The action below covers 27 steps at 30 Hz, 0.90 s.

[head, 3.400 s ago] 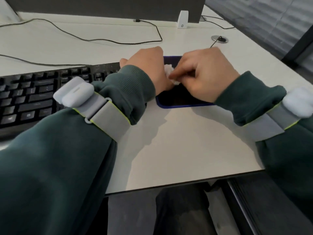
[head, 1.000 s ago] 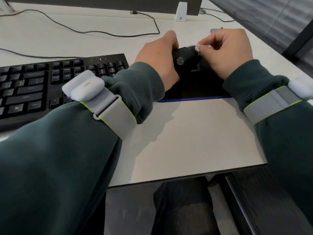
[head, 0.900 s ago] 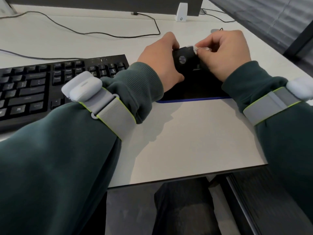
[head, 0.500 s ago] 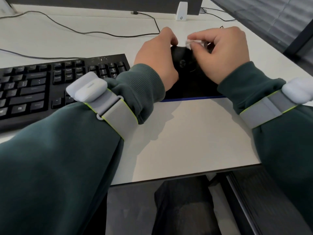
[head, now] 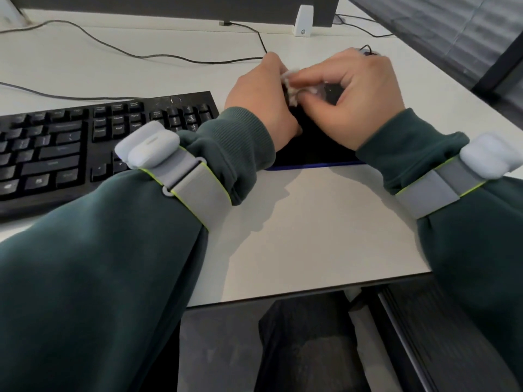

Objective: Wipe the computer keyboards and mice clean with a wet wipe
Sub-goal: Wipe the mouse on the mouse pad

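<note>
Desk [head: 311,222]; hands [head: 263,103] [head: 356,103], wipe [head: 288,78], mouse [head: 329,93]; keyboard [head: 56,148] legends blurred

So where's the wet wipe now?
Head view, upper middle: the wet wipe is pinched by the right hand against the mouse held by the left hand, just right of the keyboard.

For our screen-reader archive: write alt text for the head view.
The left hand holds a black mouse over a blue-edged black mouse pad while the right hand pinches a white wet wipe against it. A black keyboard lies to their left on the white desk.
</note>
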Motion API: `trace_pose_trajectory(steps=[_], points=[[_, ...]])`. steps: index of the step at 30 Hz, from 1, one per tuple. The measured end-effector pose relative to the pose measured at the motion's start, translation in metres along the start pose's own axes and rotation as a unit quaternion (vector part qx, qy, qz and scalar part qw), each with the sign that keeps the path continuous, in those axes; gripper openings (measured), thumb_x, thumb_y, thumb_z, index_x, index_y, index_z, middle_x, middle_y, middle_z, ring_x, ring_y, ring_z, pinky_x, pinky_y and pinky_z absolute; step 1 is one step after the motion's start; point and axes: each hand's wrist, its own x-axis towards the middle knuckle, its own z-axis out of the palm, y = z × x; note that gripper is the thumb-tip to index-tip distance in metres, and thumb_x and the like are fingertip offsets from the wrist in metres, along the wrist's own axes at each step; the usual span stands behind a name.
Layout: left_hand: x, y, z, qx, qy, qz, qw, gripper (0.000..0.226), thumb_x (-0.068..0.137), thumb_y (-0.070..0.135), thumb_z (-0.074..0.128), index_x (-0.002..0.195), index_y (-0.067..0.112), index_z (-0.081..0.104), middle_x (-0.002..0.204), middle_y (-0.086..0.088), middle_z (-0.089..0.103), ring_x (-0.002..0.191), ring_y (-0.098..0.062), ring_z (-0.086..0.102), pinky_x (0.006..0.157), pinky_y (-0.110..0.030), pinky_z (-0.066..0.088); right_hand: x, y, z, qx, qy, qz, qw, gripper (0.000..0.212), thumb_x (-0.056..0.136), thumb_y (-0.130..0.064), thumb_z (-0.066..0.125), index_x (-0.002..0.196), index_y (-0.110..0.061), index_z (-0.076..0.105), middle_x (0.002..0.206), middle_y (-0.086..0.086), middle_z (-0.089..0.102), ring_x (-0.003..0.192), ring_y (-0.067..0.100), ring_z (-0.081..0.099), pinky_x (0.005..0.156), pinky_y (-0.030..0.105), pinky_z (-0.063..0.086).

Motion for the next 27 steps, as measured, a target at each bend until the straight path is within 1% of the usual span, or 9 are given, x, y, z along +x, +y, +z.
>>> trace_pose_trajectory(steps=[3,6,10,15,18,20,23,24,27], points=[[-0.001,0.001,0.002,0.001,-0.012,0.008,1.000,0.063,0.073,0.017,0.079,0.126,0.024,0.045,0.100,0.005,0.060,0.093,-0.019,0.057,0.075,-0.028,0.042,0.002,0.021,-0.006,-0.027,0.014,0.144,0.989,0.023,0.084,-0.022,0.061,0.099,-0.026,0.078,0.085,-0.011,0.072,0.079,0.000,0.062,0.081,0.010,0.047],[-0.002,0.002,0.003,0.013,-0.009,0.023,1.000,0.061,0.075,0.014,0.076,0.125,0.025,0.043,0.098,0.005,0.060,0.090,-0.020,0.057,0.074,-0.030,0.043,0.000,0.031,-0.006,-0.058,-0.006,0.200,0.978,0.022,0.085,-0.022,0.061,0.097,-0.027,0.077,0.073,-0.020,0.063,0.061,-0.007,0.055,0.072,0.005,0.043],[-0.004,0.002,0.004,0.026,0.001,0.038,0.999,0.056,0.075,0.012,0.072,0.122,0.023,0.042,0.091,0.005,0.060,0.087,-0.022,0.059,0.071,-0.031,0.042,0.003,0.018,-0.002,-0.018,0.057,0.176,0.982,0.022,0.085,-0.021,0.059,0.096,-0.022,0.078,0.084,-0.013,0.067,0.077,-0.001,0.061,0.078,0.005,0.041],[-0.006,0.005,0.005,0.030,0.008,0.047,0.998,0.053,0.076,0.010,0.068,0.122,0.020,0.041,0.086,0.004,0.057,0.086,-0.026,0.059,0.072,-0.034,0.044,-0.001,-0.001,-0.002,0.020,0.027,0.073,0.997,0.024,0.083,-0.017,0.059,0.096,-0.020,0.078,0.086,-0.013,0.072,0.085,0.003,0.067,0.080,0.015,0.049],[-0.008,0.007,0.004,0.045,0.006,0.066,0.997,0.050,0.078,0.011,0.066,0.122,0.019,0.042,0.089,0.003,0.059,0.084,-0.026,0.058,0.072,-0.035,0.044,0.005,0.008,-0.003,0.049,0.031,0.116,0.992,0.017,0.085,-0.023,0.063,0.093,-0.020,0.078,0.081,-0.017,0.071,0.076,-0.001,0.065,0.073,0.014,0.048],[-0.009,0.010,0.003,0.071,0.004,0.098,0.993,0.048,0.080,0.011,0.063,0.123,0.019,0.042,0.085,0.005,0.056,0.080,-0.025,0.055,0.068,-0.034,0.041,0.010,0.022,-0.002,0.052,0.026,0.175,0.983,0.014,0.085,-0.030,0.062,0.080,-0.027,0.075,0.063,-0.023,0.063,0.063,-0.003,0.056,0.068,0.017,0.045],[-0.011,0.014,0.004,0.103,0.004,0.135,0.986,0.048,0.081,0.009,0.062,0.124,0.017,0.043,0.078,0.009,0.047,0.076,-0.024,0.049,0.065,-0.034,0.037,0.010,0.037,-0.003,0.015,0.013,0.237,0.971,0.042,0.085,-0.045,0.055,0.054,-0.015,0.053,0.050,-0.003,0.049,0.053,0.007,0.042,0.060,0.027,0.039],[-0.011,0.013,0.004,0.107,0.007,0.139,0.985,0.047,0.082,0.010,0.062,0.124,0.017,0.043,0.080,0.008,0.048,0.076,-0.024,0.048,0.065,-0.035,0.038,0.007,0.036,-0.003,0.012,0.015,0.217,0.976,0.044,0.086,-0.043,0.055,0.057,-0.010,0.057,0.054,0.004,0.052,0.055,0.008,0.044,0.061,0.028,0.040],[-0.010,0.011,0.005,0.110,0.018,0.136,0.984,0.038,0.087,0.014,0.058,0.121,0.015,0.041,0.078,0.007,0.047,0.075,-0.024,0.047,0.064,-0.036,0.036,0.005,0.018,-0.007,0.043,0.002,0.152,0.988,0.027,0.091,-0.035,0.060,0.086,-0.017,0.080,0.074,-0.014,0.071,0.070,-0.002,0.062,0.070,0.019,0.047]])
